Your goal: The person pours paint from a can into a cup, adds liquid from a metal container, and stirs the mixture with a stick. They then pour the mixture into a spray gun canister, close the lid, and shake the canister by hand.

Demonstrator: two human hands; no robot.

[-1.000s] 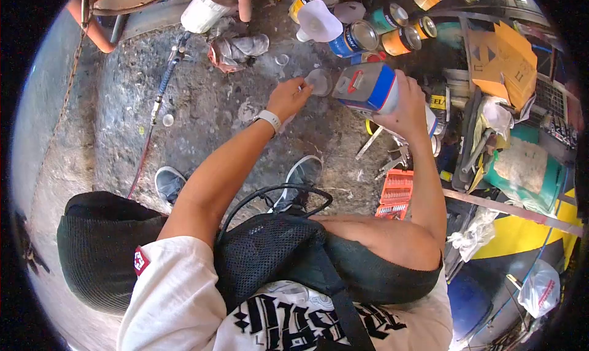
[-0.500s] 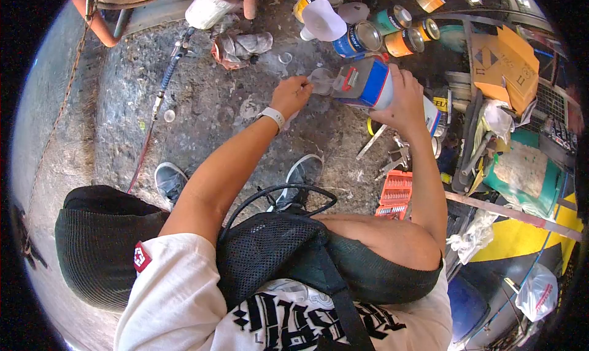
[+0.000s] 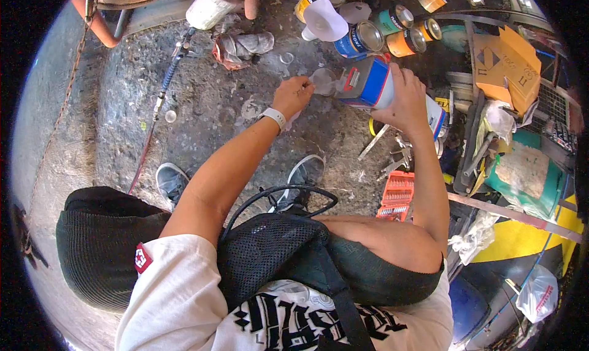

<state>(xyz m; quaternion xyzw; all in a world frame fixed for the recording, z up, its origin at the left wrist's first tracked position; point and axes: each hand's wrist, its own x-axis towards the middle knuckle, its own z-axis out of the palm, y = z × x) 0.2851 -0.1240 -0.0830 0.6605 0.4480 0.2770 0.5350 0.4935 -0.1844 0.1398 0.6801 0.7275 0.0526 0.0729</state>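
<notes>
You crouch over a stained, paint-spattered concrete floor (image 3: 202, 112), with clutter packed along one edge of it. Your right hand (image 3: 402, 103) is wrapped around a rectangular tin (image 3: 367, 81) with a blue and grey label. The tin is tipped onto its side in the air above the floor. Just beside the tin's spout end, your left hand (image 3: 293, 95) pinches a small clear cup (image 3: 321, 81) by its rim, so the cup's mouth sits right at the tin's top corner. I cannot tell whether liquid is running. A white wristband (image 3: 272, 117) sits on your left wrist.

Beyond the tin, away from you, stands a row of open paint cans (image 3: 367, 37), and a white funnel (image 3: 323, 21) rests on one of them. Farther from the tin, on the cup's side, a crumpled rag (image 3: 242, 46) lies on the floor. Well past it is a hose with a spray nozzle (image 3: 167, 81). Nearer to you than the tin are loose metal tools (image 3: 392, 155) and an orange bit case (image 3: 396, 194). Your grey shoes (image 3: 300, 173) stand on the concrete below the tin.
</notes>
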